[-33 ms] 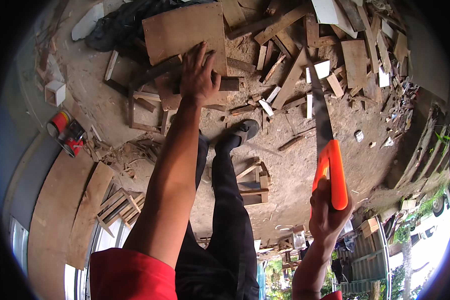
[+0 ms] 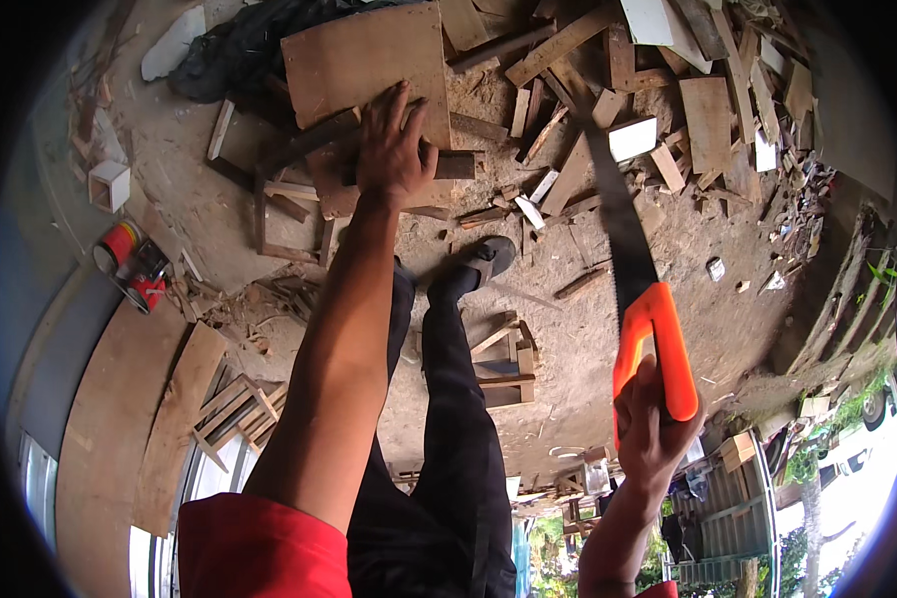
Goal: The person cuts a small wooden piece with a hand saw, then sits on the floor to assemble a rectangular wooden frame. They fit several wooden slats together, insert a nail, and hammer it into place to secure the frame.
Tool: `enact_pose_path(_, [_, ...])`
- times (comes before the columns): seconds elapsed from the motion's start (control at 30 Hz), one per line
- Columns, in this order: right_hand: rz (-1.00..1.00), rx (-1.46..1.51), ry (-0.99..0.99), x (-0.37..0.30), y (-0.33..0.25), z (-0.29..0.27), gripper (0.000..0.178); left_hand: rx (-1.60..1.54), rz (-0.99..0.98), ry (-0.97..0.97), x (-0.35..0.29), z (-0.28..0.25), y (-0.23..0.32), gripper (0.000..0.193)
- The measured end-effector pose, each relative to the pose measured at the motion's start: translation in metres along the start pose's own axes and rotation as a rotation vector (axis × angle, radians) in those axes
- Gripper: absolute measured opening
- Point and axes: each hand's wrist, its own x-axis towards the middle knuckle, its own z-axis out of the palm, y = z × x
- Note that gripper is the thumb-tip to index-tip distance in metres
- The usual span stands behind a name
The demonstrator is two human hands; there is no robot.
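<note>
My right hand (image 2: 654,424) is wrapped round the orange handle of a handsaw (image 2: 628,239). The saw's dark blade points away from me and tilts to the left, apart from my left hand. With fingers stretched out, my left hand (image 2: 393,149) lies on a brown wooden board (image 2: 364,60) and the pieces at its near edge. Beneath that palm a short dark wood strip (image 2: 456,166) sticks out to the right. A curved dark wooden piece (image 2: 314,140) lies left of the hand. What supports the board from below is hidden.
Scrap wood (image 2: 708,125) is heaped at the far right. A small wooden frame (image 2: 508,364) lies beside my leg. At the left stand red cans (image 2: 130,264), a white box (image 2: 110,185) and leaning wood panels (image 2: 120,399). A black sheet (image 2: 229,55) is crumpled at the far left.
The saw's blade has swung to the left, its tip now further left, and the handle has turned slightly. My left hand stays on the board.
</note>
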Motion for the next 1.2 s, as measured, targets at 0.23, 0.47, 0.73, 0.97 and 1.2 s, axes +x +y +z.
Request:
enact_pose_path(0.23, [-0.012, 0.079, -0.188, -0.022, 0.028, 0.022, 0.021, 0.059, -0.023, -0.046, 0.007, 0.010, -0.006, 0.057])
enact_pose_path(0.47, [0.134, 0.141, -0.206, -0.041, 0.023, 0.046, 0.024, 0.032, 0.015, 0.014, 0.009, 0.009, -0.005, 0.052])
enact_pose_path(0.73, [0.084, 0.056, -0.178, -0.064, 0.015, 0.071, 0.015, 0.012, 0.007, 0.006, 0.011, 0.006, -0.003, 0.052])
enact_pose_path(0.97, [0.063, 0.044, -0.168, -0.065, -0.009, 0.087, 0.018, 0.008, -0.002, 0.010, 0.012, 0.011, -0.003, 0.055])
enact_pose_path(1.2, [0.140, 0.007, -0.155, -0.068, -0.002, 0.090, 0.021, 0.011, -0.012, -0.022, 0.012, 0.007, -0.003, 0.056])
